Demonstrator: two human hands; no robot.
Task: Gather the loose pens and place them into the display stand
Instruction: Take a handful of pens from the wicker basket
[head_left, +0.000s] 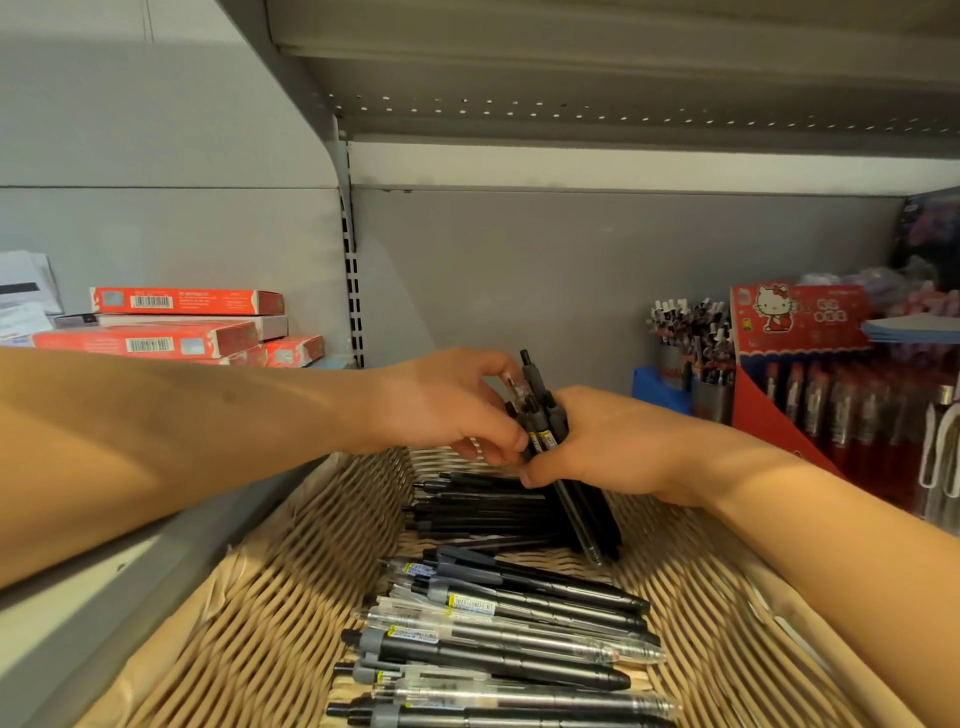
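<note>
Pens (498, 644): plastic barrels, some matt black and grey, some glossy clear. Liner (291, 587) beneath them: tan honeycomb-cut paper, rough. Shelf (571, 88): matt grey painted metal. Boxes (156, 338): red card.

The right hand (613, 441) grips a bundle of black pens (566, 467), clicker ends up and tips slanting down toward the person. The left hand (447, 410) meets it from the left, thumb and fingertips pinching the bundle near its top. Directly below both hands lies a wicker basket (291, 587); a row of black pens (483, 509) lies crosswise just under the hands, and a heap of grey and clear pens (504, 629) lies nearer the person. Behind the left forearm sit stacked red boxes (171, 327). Beyond the right hand stands a red display stand (800, 332) holding red pens.
</note>
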